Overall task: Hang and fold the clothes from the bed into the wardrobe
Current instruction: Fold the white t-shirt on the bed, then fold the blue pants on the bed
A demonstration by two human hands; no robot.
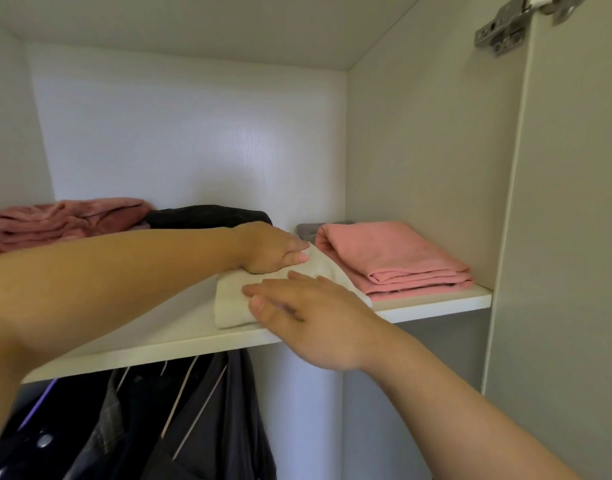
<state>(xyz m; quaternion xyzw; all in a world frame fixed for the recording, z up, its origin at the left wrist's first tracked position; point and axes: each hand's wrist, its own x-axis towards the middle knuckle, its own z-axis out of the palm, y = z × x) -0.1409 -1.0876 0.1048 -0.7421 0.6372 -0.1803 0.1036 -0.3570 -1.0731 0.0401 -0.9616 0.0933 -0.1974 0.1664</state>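
Cream garment (pixel 233 301), folded, flat at front of wardrobe shelf (pixel 142 348), just beside folded pink stack (pixel 394 258).

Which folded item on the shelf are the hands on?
The cream cloth, front middle of the shelf: the left hand holds its far edge, the right hand lies flat on it. A fuzzy pink pile and a salmon pile flank it.

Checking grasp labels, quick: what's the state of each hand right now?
Left hand: closed, fingers gripping the folded cream cloth.
Right hand: open, fingers flat on the same cloth.
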